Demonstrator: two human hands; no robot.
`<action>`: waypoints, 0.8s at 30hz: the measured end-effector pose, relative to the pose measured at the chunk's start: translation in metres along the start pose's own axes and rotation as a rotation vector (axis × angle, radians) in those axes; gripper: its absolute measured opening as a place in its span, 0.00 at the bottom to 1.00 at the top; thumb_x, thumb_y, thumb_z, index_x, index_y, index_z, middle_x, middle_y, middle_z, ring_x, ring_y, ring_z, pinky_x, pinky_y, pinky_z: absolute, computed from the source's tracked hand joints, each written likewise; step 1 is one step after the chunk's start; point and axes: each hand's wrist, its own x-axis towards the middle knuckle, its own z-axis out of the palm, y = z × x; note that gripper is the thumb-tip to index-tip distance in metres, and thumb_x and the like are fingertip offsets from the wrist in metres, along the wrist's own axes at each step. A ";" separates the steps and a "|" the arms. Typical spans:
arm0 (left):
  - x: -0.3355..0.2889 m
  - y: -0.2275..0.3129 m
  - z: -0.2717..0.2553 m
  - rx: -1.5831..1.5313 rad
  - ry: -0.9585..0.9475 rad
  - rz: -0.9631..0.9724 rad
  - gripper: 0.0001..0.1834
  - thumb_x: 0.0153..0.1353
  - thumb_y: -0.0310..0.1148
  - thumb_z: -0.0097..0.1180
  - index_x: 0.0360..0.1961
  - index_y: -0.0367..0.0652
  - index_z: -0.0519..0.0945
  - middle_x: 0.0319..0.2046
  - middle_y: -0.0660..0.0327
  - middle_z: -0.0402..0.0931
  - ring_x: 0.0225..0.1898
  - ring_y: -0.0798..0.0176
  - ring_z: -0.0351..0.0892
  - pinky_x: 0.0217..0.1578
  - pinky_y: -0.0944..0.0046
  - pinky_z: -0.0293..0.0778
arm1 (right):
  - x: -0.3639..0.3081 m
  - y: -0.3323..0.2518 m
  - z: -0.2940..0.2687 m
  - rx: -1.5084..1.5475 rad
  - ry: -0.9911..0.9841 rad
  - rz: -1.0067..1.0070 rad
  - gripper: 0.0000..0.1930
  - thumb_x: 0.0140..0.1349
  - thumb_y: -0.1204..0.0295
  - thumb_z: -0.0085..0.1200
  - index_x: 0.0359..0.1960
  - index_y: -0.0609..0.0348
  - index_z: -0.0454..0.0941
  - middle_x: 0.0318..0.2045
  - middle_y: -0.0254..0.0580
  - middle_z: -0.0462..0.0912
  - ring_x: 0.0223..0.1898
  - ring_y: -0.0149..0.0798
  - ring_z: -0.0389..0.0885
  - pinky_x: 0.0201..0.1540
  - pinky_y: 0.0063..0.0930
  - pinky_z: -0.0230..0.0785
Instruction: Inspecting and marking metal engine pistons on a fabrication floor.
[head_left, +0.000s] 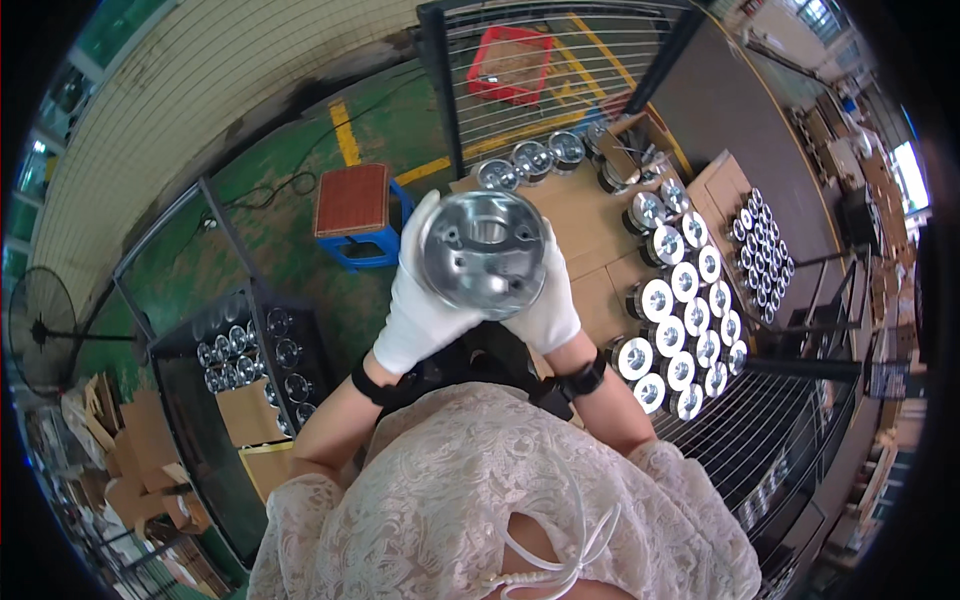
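Observation:
A shiny round metal housing (pixel 475 268) with a raised centre ring and several small holes is held up in front of my body. My left hand (pixel 418 315), in a white glove, wraps round its left side, thumb or fingers reaching up along the rim. From the right, my right hand (pixel 552 308), gloved the same way, grips the opposite side. The housing's underside is hidden. To the right, many similar metal parts (pixel 695 318) stand in rows on cardboard (pixel 578 222), some with white ring-shaped tops.
A stool with a reddish-brown seat (pixel 352 200) and blue legs stands ahead to the left. Beyond the wire-mesh panel lies a red crate (pixel 510 65). At left, a dark cart (pixel 205 425) carries more metal parts. A fan (pixel 40 328) stands at the far left.

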 end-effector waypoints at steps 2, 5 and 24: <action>-0.003 0.002 0.002 0.023 -0.128 0.133 0.66 0.37 0.30 0.80 0.72 0.41 0.44 0.66 0.50 0.60 0.65 0.53 0.65 0.65 0.55 0.61 | -0.007 -0.009 0.000 0.046 -0.093 0.027 0.33 0.71 0.48 0.40 0.69 0.57 0.58 0.63 0.46 0.70 0.62 0.44 0.71 0.64 0.44 0.65; -0.002 -0.001 0.005 0.058 -0.297 0.322 0.73 0.34 0.32 0.82 0.73 0.42 0.36 0.67 0.47 0.55 0.68 0.50 0.61 0.68 0.53 0.56 | -0.015 -0.020 -0.012 -0.075 0.011 0.080 0.36 0.71 0.46 0.40 0.71 0.58 0.54 0.66 0.45 0.67 0.62 0.42 0.71 0.65 0.41 0.65; 0.022 -0.159 0.025 0.297 -0.556 -0.089 0.56 0.42 0.34 0.73 0.69 0.34 0.53 0.61 0.41 0.65 0.60 0.39 0.69 0.61 0.51 0.66 | -0.015 -0.082 -0.151 -1.314 0.746 0.738 0.11 0.57 0.68 0.59 0.35 0.64 0.81 0.20 0.40 0.81 0.17 0.30 0.77 0.19 0.24 0.70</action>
